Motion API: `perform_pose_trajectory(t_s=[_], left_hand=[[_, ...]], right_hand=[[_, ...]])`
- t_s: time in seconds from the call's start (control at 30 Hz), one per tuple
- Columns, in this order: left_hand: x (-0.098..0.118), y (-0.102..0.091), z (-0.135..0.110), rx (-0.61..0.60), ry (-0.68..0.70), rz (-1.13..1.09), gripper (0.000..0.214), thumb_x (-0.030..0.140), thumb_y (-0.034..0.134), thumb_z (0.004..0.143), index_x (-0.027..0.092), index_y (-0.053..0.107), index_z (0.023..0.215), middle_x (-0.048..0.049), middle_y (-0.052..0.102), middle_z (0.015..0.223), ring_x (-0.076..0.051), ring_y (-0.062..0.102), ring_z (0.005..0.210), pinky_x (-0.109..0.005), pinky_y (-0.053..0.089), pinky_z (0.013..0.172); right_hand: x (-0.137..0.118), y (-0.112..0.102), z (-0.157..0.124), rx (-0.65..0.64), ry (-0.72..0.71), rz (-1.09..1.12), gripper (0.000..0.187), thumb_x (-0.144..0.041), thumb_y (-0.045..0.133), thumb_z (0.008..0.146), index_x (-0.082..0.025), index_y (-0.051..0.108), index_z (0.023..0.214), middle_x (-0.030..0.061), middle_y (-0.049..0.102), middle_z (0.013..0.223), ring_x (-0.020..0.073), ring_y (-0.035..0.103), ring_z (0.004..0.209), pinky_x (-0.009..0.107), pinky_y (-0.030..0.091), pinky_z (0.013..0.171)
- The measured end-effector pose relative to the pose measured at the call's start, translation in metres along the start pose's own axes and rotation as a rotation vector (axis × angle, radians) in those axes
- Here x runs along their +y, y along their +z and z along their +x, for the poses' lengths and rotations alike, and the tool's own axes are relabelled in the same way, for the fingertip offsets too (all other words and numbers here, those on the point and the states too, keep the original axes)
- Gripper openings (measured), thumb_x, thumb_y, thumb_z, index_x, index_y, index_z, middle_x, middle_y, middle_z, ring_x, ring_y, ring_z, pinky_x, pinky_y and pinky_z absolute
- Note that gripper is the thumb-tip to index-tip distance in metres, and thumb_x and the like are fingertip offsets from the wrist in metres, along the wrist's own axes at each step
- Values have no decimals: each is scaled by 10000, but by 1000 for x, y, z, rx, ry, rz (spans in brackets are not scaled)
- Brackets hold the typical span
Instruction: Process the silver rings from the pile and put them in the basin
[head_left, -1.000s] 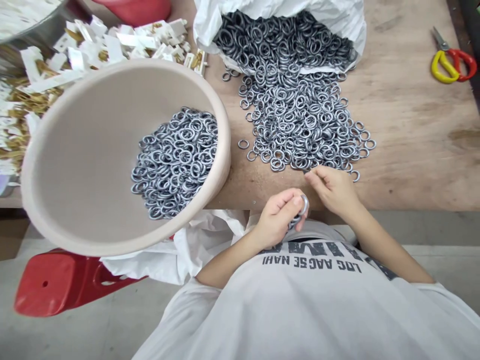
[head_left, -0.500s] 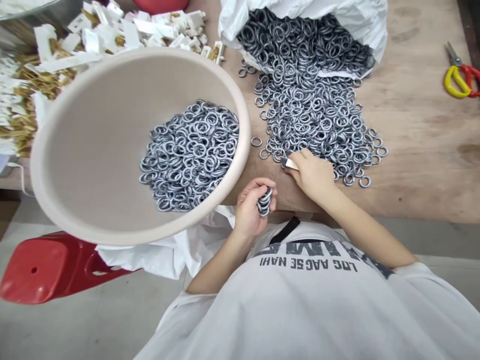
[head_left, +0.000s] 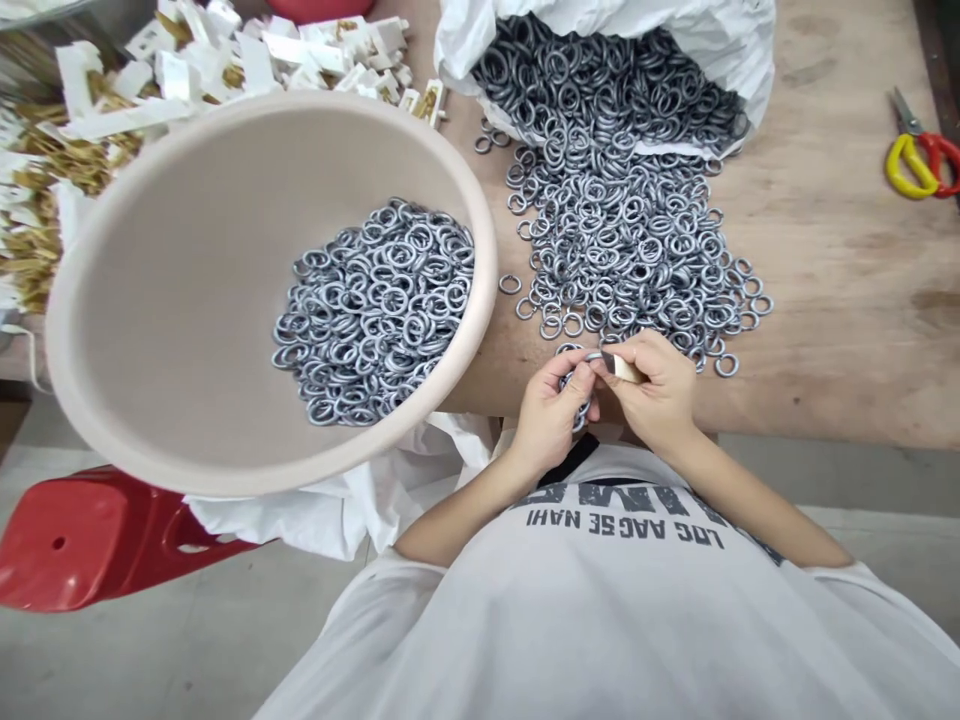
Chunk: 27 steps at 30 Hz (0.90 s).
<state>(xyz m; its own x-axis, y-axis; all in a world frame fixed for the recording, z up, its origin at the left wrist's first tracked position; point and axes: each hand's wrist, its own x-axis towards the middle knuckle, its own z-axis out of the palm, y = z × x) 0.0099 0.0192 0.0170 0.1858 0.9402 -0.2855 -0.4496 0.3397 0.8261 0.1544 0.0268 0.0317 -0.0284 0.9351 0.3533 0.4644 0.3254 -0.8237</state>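
Wooden table (head_left: 840,250) holds loose rings (head_left: 630,230) at twelve o'clock. The left hand (head_left: 547,420) clamps some rings (head_left: 574,385); the right hand (head_left: 652,385) pinches a small flat tool (head_left: 621,367) beside them.

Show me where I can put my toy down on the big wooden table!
The biggest bare patch of the light-brown wooden table is right of the spilled grey metal rings, below the red-and-yellow scissors. A narrow strip lies between the round beige bowl and those rings. It's crowded top left, by the white-and-gold pieces.
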Motion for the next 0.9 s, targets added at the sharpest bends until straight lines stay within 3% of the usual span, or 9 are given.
perform_pose_trajectory(t_s=[0.13,0.23,0.3,0.37,0.47,0.57,0.77,0.9], left_hand=[[0,14,2,24,-21,-18,382,541,723,835,176,610,835,49,574,632,-53,497,457,-175,359,431],[0,19,3,25,-71,-3,408,559,720,830,174,587,821,48,570,638,-55,499,450,-175,346,418],[-3,20,4,-2,-102,5,424,562,720,828,174,553,787,55,536,610,-59,501,441,-175,337,415],[-6,20,4,-37,-117,16,433,564,716,830,176,534,774,62,513,600,-59,498,436,-176,340,415],[-7,18,3,-113,-138,65,441,586,701,835,172,556,787,55,525,602,-59,493,440,-178,360,425],[-5,19,2,-190,-158,96,455,598,682,846,166,562,768,46,526,572,-66,495,444,-184,387,440],[-4,22,-1,-138,-154,48,467,612,689,832,170,547,776,54,501,615,-61,488,439,-185,386,424],[-5,18,-3,-169,-124,94,453,601,678,847,159,586,815,33,551,686,-57,529,460,-181,391,441]], right_hand=[[12,-5,-16,-22,-112,-69,242,-270,632,925,-264,753,1133,57,669,913,191,631,803,338,508,716],[18,-9,-18,-12,-134,-29,198,-260,642,923,-257,762,1081,52,664,901,179,622,793,324,505,711],[18,-14,-15,6,-40,36,103,-310,701,896,-245,757,953,34,651,854,172,608,776,316,503,709],[16,-19,-9,-29,109,158,194,-372,786,825,-240,728,955,12,637,826,168,602,763,310,511,700],[12,-29,-2,-256,314,477,428,-428,814,787,-258,677,1155,0,655,877,152,623,699,299,546,630],[11,-35,0,-419,424,724,383,-446,782,814,-254,673,1128,14,674,955,134,642,607,308,579,550],[12,-30,-6,-250,336,653,365,-397,890,692,-230,695,952,-7,624,890,138,644,696,279,590,556],[13,-27,-5,-315,370,699,314,-469,808,783,-228,688,944,-17,609,852,122,619,599,280,556,509]])
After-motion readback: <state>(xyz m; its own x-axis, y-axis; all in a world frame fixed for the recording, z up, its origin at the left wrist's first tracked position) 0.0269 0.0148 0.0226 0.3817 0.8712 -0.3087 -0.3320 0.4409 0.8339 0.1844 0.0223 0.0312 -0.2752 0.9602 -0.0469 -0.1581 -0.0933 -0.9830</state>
